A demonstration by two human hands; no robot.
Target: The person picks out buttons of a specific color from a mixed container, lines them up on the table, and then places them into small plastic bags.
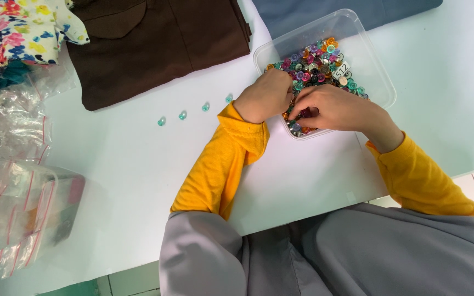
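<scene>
Our grey cloth (357, 252) nearest, our left hand (264, 96) and right hand (338, 109) curled in the clear tub (379, 71) of coloured buttons (316, 63), grips we cannot tell, four teal buttons (195, 111) rowed beside.

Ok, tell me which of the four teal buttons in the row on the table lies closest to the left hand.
The rightmost button, at the row's end beside the left hand; the other three lie further left.
</scene>
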